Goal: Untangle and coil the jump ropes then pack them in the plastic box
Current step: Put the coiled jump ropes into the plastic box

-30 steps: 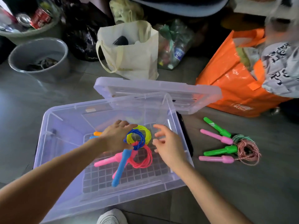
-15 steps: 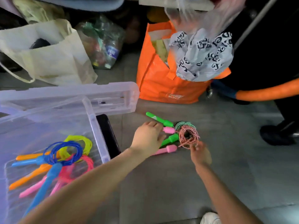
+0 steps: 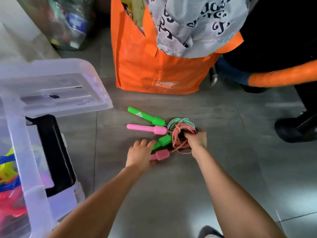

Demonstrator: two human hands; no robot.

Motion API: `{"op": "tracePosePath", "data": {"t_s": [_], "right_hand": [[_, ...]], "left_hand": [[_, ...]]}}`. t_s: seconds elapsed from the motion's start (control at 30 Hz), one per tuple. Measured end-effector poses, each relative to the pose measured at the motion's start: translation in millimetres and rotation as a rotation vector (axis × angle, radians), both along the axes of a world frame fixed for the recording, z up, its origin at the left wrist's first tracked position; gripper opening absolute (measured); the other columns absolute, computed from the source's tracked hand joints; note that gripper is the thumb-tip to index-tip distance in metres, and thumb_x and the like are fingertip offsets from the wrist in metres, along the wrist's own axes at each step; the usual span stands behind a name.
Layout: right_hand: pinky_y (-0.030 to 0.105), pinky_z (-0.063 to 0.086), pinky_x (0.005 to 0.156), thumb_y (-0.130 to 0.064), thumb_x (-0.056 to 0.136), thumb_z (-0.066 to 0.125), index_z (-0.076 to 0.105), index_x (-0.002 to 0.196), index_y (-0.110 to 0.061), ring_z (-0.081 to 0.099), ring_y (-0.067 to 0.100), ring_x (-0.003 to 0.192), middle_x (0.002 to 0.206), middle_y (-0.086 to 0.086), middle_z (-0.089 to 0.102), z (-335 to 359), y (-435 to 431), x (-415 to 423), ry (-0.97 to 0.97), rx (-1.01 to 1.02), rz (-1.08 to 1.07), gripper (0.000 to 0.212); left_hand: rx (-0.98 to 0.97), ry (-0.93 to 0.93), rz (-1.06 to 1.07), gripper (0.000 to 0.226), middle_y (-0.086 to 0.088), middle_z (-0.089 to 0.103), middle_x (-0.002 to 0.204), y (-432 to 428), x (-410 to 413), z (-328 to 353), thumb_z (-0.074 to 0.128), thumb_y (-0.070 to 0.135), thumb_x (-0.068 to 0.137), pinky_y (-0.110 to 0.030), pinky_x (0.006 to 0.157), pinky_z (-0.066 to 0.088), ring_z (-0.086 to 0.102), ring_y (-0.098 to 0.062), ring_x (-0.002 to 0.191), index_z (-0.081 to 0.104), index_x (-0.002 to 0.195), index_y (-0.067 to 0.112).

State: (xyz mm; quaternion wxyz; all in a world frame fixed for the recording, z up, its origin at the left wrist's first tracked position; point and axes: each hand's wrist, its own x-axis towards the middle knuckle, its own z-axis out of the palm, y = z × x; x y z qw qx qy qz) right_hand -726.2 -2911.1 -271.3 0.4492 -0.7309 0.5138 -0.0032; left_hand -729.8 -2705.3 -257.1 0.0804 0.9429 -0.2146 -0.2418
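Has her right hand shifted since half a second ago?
Yes. The right hand has gone forward, away from the person, onto the red-and-white rope coil beside the pink handles, gripping it.

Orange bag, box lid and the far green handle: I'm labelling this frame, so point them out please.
Orange bag (image 3: 154, 66), head view, front panel.
Box lid (image 3: 56, 86), head view, top face.
Far green handle (image 3: 145, 116), head view, mid-shaft.

plastic box (image 3: 32, 170): cut by left edge | right hand (image 3: 197, 140) fingertips: hidden in coil (grip unclear)
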Motion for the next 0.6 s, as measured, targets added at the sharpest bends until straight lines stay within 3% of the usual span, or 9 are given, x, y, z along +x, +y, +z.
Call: {"op": "tracePosePath", "data": {"t_s": [0.1, 0.2, 0.37, 0.5, 0.6], "right_hand": [[0.034, 0.054, 0.07, -0.014, 0.059, 0.076, 0.065, 0.097, -0.005, 0.066, 0.025, 0.082, 0.095, 0.013, 0.07, 14.0, 10.6, 1.4, -0.038, 0.087, -0.064, 0.04], [0.031, 0.051, 0.067, -0.013, 0.064, 0.076, 0.068, 0.091, -0.007, 0.067, 0.026, 0.079, 0.091, 0.013, 0.071, 35.9, 18.6, -7.1, -0.092, 0.034, 0.035, 0.028], [0.034, 0.046, 0.083, -0.023, 0.068, 0.075, 0.061, 0.112, -0.017, 0.06, 0.027, 0.102, 0.113, 0.007, 0.061, 102.8, 37.9, -29.6, -0.034, -0.275, 0.461, 0.046], [0.03, 0.038, 0.071, -0.018, 0.075, 0.068, 0.052, 0.112, -0.019, 0.059, 0.026, 0.102, 0.11, 0.001, 0.064, 179.7, 62.4, -47.9, -0.03, -0.371, 0.714, 0.04], [0.028, 0.039, 0.07, -0.015, 0.07, 0.067, 0.051, 0.103, -0.027, 0.059, 0.017, 0.094, 0.101, -0.01, 0.063, 249.0, 83.5, -53.4, -0.091, -0.405, 0.895, 0.039]], "left_hand": [[-0.029, 0.012, 0.026, 0.076, -0.001, 0.044, 0.131, 5.8, 1.7, 3.1, 0.065, 0.046, 0.078, -0.034, 0.096, 0.036, 0.04, -0.025, 0.123, 0.029, 0.142, 0.031], [-0.101, 0.001, 0.091, 0.074, -0.002, 0.046, 0.129, 12.5, 3.9, 16.0, 0.065, 0.056, 0.074, -0.034, 0.098, 0.035, 0.041, -0.025, 0.122, 0.038, 0.138, 0.032], [-0.523, -0.141, 0.338, 0.066, -0.009, 0.062, 0.117, 18.0, 12.9, 69.6, 0.079, 0.046, 0.066, -0.032, 0.094, 0.034, 0.053, -0.03, 0.112, 0.059, 0.119, 0.012], [-0.577, 0.1, 0.147, 0.112, -0.003, 0.048, 0.137, 29.0, 15.7, 127.8, 0.077, 0.057, 0.047, -0.024, 0.105, 0.023, 0.041, -0.021, 0.129, 0.033, 0.143, 0.02], [-0.707, 0.245, 0.081, 0.125, 0.006, 0.037, 0.141, 45.7, 12.8, 183.2, 0.081, 0.05, 0.043, -0.017, 0.106, 0.02, 0.03, -0.011, 0.132, 0.017, 0.148, 0.026]]}}
